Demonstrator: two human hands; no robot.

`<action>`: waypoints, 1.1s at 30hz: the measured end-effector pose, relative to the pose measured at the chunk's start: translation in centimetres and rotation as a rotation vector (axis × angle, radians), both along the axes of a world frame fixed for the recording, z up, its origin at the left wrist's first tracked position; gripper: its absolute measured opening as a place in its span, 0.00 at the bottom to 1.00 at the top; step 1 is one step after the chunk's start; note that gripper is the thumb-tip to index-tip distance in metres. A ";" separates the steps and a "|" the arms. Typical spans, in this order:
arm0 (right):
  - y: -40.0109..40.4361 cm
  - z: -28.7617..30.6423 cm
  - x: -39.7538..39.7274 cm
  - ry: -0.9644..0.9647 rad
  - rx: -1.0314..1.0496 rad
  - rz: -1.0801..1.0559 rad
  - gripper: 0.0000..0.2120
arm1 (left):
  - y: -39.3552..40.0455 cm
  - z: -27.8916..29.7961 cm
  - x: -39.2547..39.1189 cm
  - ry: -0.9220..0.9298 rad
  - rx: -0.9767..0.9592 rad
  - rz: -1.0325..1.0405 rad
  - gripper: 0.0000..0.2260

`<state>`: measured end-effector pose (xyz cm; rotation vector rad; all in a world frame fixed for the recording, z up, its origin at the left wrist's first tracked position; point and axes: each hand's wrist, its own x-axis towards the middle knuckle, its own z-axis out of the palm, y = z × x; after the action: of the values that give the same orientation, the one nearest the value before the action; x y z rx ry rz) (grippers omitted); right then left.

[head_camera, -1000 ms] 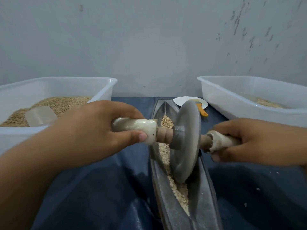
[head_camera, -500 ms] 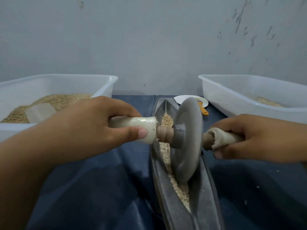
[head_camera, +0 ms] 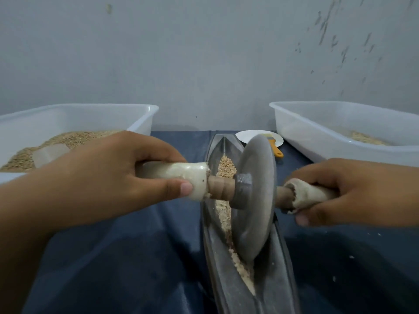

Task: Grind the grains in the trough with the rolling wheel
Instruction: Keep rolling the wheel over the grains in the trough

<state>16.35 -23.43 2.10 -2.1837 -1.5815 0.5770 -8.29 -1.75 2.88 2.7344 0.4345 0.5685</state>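
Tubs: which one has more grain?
The left tub: grain heaps across it around a clear scoop. The right tub shows only a thin layer.

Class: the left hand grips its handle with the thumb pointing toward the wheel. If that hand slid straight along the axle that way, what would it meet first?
Probably the bare wooden axle, then the wheel's grey hub.
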 end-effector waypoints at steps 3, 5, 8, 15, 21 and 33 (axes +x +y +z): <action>1.7 -1.5 0.0 -0.230 0.122 -0.166 0.20 | 0.2 -1.0 1.2 -0.020 0.106 0.110 0.20; 2.6 -2.2 -0.6 -0.331 0.224 -0.230 0.12 | 0.4 -1.7 1.7 -0.031 0.126 0.155 0.23; 2.1 -1.6 -0.5 -0.307 0.157 -0.199 0.10 | 0.6 -1.9 1.6 -0.046 0.137 0.122 0.20; -0.2 0.3 -0.6 -0.005 -0.046 0.012 0.22 | 0.4 -0.6 0.1 -0.052 0.084 -0.022 0.21; 2.7 -2.0 -0.9 -0.393 0.226 -0.225 0.10 | 0.7 -2.4 2.3 -0.065 0.197 0.113 0.13; 0.8 -0.4 -0.5 -0.154 0.043 -0.104 0.20 | 0.3 -1.5 1.1 -0.036 0.177 0.036 0.19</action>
<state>15.80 -22.62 1.68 -2.3102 -1.5282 0.3483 -7.20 -1.44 1.43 2.8840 0.4451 0.6959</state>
